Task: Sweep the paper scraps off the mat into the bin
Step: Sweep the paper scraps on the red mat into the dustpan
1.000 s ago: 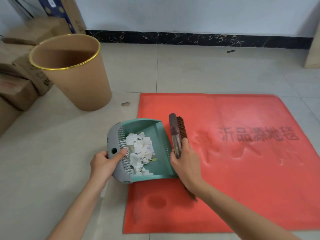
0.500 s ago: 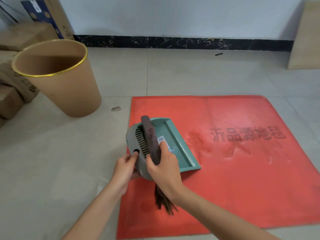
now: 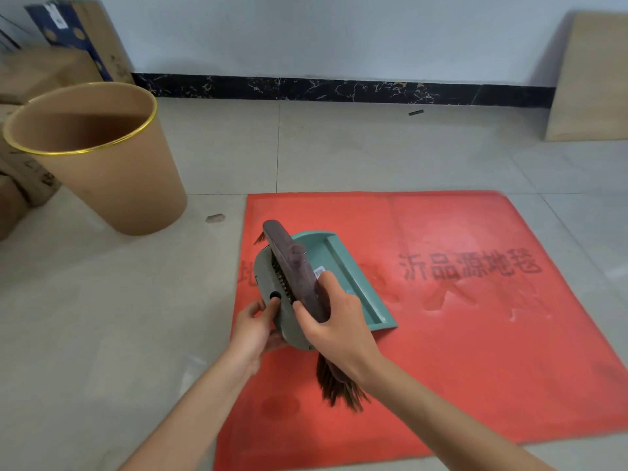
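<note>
Head view, looking forward and down at a tiled floor. A red mat (image 3: 458, 351) with dark printed characters lies on the tiles, and above its left part both hands meet around a teal dustpan (image 3: 343, 277). The left hand (image 3: 253, 329) grips the pan's rounded rear end, thumb on top beside a dark round hole, fingers curled underneath. The right hand (image 3: 334, 329) is closed around a dark brown hand brush (image 3: 294, 273), which lies lengthwise across the rear of the pan; the brush's blunt end points away from the person and its brown bristles (image 3: 339, 389) fan out below the wrist, toward the near edge of the mat. The pan is tilted, its open lip toward the right and resting on or just above the mat (which of the two cannot be told).

No paper scraps can be made out in the visible part of the pan or on the mat. A tan cardboard bin (image 3: 102, 164) with a gold rim stands upright on the tiles, well apart from the hands to the upper left, off the mat; its inside is in shadow. A small brownish fragment (image 3: 214, 218) lies on the floor between bin and mat. Cardboard boxes (image 3: 30, 76) are stacked behind the bin, and a flat tan board (image 3: 591, 79) leans against the wall at right.
</note>
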{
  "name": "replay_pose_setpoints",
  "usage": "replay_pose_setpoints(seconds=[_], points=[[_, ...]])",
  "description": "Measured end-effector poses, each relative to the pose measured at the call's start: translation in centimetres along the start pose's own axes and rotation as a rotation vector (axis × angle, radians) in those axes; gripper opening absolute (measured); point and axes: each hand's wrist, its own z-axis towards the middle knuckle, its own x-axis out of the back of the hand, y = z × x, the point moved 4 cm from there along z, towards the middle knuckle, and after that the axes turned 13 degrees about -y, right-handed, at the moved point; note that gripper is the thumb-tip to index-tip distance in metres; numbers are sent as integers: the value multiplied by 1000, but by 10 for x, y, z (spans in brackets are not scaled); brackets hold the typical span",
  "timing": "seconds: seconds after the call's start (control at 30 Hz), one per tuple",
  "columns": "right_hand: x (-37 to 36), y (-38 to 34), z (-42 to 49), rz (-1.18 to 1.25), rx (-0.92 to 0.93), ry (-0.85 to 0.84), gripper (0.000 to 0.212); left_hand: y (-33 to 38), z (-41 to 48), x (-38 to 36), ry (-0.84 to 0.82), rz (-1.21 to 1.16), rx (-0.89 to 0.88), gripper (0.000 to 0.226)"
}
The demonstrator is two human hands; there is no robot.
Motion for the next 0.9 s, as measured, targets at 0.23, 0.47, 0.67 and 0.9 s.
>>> replay_pose_setpoints(seconds=[0.23, 0.47, 0.67, 0.9], points=[[25, -7, 1, -46, 52, 89, 34, -1, 1, 0, 14, 32, 29, 18], [76, 11, 12, 38, 17, 176, 35, 18, 3, 25, 129, 67, 92, 16], [109, 63, 14, 246, -174, 306, 27, 23, 8, 39, 74, 256, 150, 48], [110, 84, 15, 12, -251, 283, 26, 17, 3, 24, 69, 189, 90, 74]])
